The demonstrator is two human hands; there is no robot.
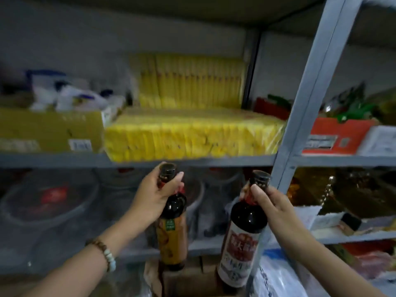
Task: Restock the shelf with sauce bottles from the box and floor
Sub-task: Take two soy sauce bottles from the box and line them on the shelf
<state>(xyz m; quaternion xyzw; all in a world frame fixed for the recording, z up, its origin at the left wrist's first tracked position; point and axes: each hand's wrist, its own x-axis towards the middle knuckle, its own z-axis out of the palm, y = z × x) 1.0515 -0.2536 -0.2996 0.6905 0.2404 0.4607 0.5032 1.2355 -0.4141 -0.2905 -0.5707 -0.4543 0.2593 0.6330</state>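
I hold two dark sauce bottles by their necks in front of the shelving. The orange-labelled bottle hangs upright from my left hand, whose fingers are wrapped closed around the neck just under the black cap. The white-labelled bottle is in my right hand; it tilts, its base swung toward the left and its cap close to the grey upright post. My right fingers are clamped shut on its neck. Both bottles are off any surface, between the shelf edge above and an open cardboard box below them. A beaded bracelet sits on my left wrist. On the shelf above lie wrapped yellow packets, with more stacked upright behind, a brown carton to their left and a red carton beyond the post. The tier behind the bottles holds blurred clear containers, too smeared to identify.
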